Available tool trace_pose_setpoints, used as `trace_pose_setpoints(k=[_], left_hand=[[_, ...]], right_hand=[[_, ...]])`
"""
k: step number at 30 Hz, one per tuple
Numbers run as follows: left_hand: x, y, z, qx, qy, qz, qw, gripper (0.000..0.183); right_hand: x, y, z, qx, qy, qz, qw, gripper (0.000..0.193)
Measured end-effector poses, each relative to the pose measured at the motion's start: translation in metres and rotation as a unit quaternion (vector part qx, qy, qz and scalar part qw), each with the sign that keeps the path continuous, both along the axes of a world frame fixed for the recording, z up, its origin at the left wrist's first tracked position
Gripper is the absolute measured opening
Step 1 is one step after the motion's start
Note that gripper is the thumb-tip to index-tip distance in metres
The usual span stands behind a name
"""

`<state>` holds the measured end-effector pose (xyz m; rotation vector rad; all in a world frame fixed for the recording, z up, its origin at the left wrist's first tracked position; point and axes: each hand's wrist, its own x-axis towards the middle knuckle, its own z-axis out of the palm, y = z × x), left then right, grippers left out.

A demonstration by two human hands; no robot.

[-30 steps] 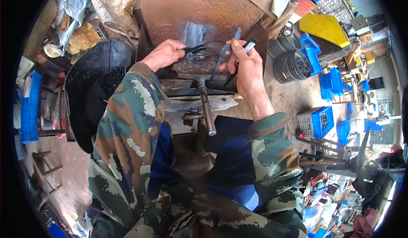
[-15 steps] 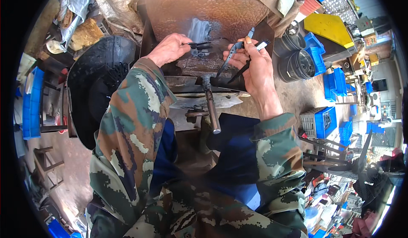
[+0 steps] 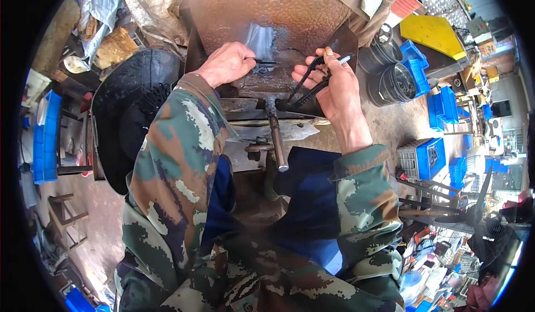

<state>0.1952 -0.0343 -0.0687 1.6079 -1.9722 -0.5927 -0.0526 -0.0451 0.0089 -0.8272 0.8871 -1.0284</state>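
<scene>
My left hand (image 3: 227, 64) is closed in a pinch on a thin dark metal piece (image 3: 266, 62), just above the near part of a rusty brown metal work surface (image 3: 223, 11). To its right, my right hand (image 3: 343, 92) is partly curled, palm up, around dark narrow strips (image 3: 306, 83) whose lower ends point down and left. From between its thumb and fingers sticks a light, ridged end (image 3: 345, 59) like a screw thread. What else lies in that palm is hidden. A pale smeared patch (image 3: 260, 40) marks the surface between the hands.
A round metal bar (image 3: 277, 142) juts toward me from the surface's near edge. At the left stands a large black curved shell (image 3: 117, 128). Black buckets (image 3: 393, 89), blue crates (image 3: 443, 107) and a yellow panel (image 3: 432, 36) are at the right, with a fan (image 3: 479, 211) lower down.
The strip in my right hand has turned, from a broad curved face with holes to a narrow dark edge. My left hand has shifted slightly, its piece still pinched.
</scene>
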Motion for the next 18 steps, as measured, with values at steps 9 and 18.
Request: trace_pose_setpoints(k=[9, 18], left_hand=[[0.007, 0.006, 0.021, 0.075, 0.053, 0.124, 0.988, 0.029], [0.029, 0.008, -0.001, 0.069, 0.069, 0.198, 0.975, 0.034]], right_hand=[[-0.005, 0.016, -0.008, -0.058, 0.082, 0.026, 0.995, 0.018], [-0.030, 0.059, -0.042, -0.420, 0.372, 0.230, 0.795, 0.026]])
